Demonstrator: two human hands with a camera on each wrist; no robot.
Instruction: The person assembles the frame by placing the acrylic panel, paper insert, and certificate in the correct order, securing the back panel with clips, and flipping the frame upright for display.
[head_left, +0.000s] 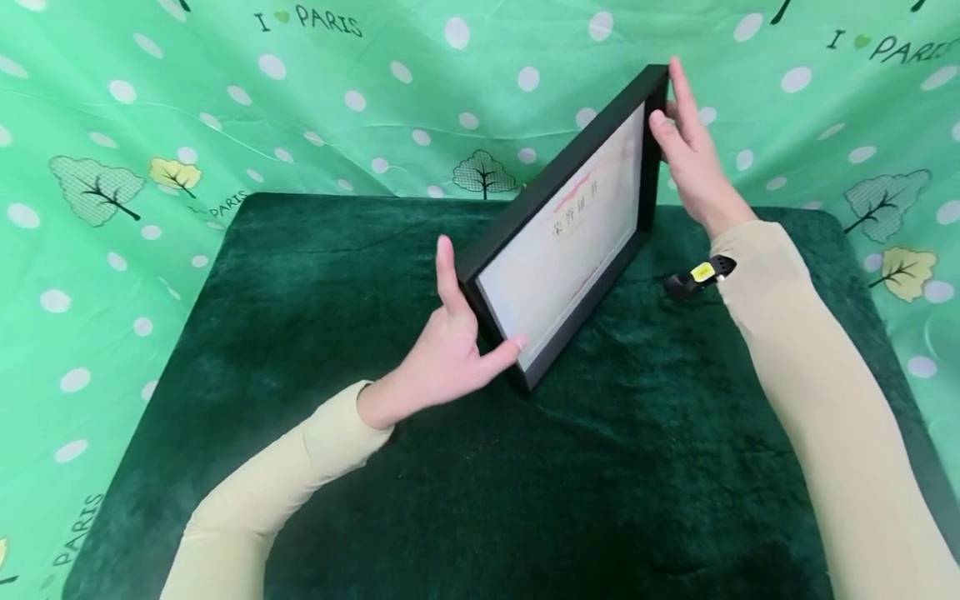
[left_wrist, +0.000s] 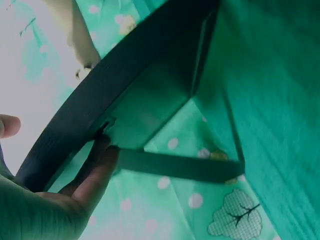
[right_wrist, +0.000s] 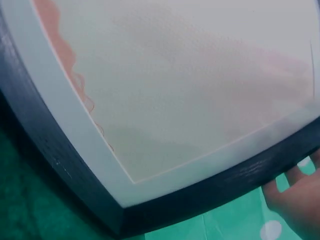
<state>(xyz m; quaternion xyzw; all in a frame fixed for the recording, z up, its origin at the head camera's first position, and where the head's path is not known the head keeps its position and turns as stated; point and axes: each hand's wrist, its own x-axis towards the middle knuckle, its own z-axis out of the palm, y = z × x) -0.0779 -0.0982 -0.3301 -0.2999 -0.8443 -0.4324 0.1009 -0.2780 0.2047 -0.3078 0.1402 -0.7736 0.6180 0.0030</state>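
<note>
A black picture frame stands upright at a slant over the table, its pale certificate turned toward me. At its near left side my left hand grips the edge, thumb on the front and index finger pointing up. Behind the frame, the left wrist view shows the other fingertips close to a dark stand leg that juts from the backing. My right hand holds the far right side, thumb in front; in the right wrist view its fingers lie along the outer border.
Dark green velvety cloth covers the table. Behind and beside it hangs a light green curtain with white dots and trees. A black device with a yellow label is at my right wrist.
</note>
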